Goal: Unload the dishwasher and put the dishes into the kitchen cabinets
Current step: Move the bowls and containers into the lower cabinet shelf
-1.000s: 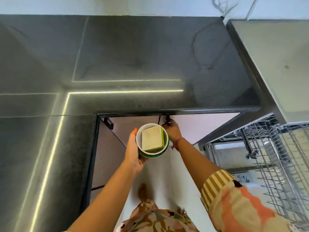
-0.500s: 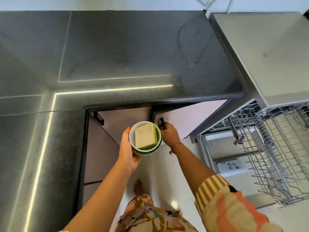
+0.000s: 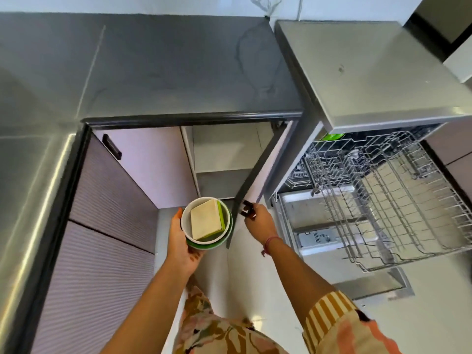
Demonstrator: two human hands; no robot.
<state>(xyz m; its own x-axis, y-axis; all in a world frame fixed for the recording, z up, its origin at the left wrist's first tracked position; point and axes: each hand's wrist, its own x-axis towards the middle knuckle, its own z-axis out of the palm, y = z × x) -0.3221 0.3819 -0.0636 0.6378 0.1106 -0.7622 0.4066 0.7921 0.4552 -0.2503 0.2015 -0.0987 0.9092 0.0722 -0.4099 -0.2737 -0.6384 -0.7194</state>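
My left hand (image 3: pixel 181 241) holds a stack of bowls from below and the side: a white bowl (image 3: pixel 187 223) nested in a green bowl (image 3: pixel 204 245), with a square cream and green container (image 3: pixel 206 223) lying inside. My right hand (image 3: pixel 259 222) grips the black handle (image 3: pixel 247 209) of a lower cabinet door (image 3: pixel 258 180), which stands swung open. Behind the door the cabinet inside (image 3: pixel 224 149) shows pale shelves. The dishwasher (image 3: pixel 357 200) at the right is open with its wire rack (image 3: pixel 398 200) pulled out.
A dark grey counter (image 3: pixel 178 67) runs over the cabinets and turns down the left side. A closed cabinet door with a black handle (image 3: pixel 111 146) sits left of the open one. The lowered dishwasher door (image 3: pixel 332 226) lies close at my right.
My right hand has pulled the cabinet door wide open toward me, exposing the shelves. The bowl stack in my left hand has come lower and nearer.
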